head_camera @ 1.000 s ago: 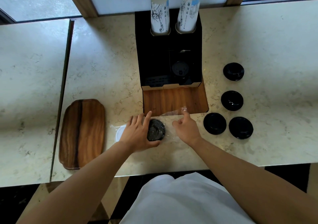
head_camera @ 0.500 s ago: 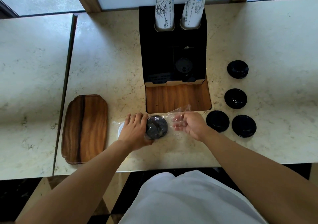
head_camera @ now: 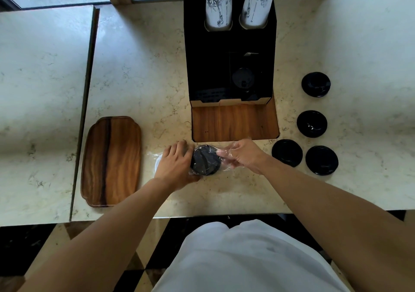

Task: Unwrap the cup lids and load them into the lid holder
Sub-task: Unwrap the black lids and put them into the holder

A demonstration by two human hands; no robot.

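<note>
A black cup lid (head_camera: 205,160) in a clear plastic wrap (head_camera: 226,152) lies on the counter in front of the black lid holder (head_camera: 229,53). My left hand (head_camera: 176,165) holds the lid's left side. My right hand (head_camera: 243,154) pinches the plastic wrap at the lid's right edge. Inside the holder's right slot a black lid (head_camera: 243,79) is dimly visible. Several more wrapped black lids (head_camera: 312,123) lie on the counter to the right.
Two stacks of printed paper cups (head_camera: 219,2) stand in the holder's top. A wooden tray (head_camera: 111,160) lies at the left. The holder's wooden base (head_camera: 234,122) sits just behind my hands. The counter's front edge runs close below them.
My right hand has closed on the plastic wrap and drawn in to the lid's right edge. My left hand has curled tighter around the lid's left side.
</note>
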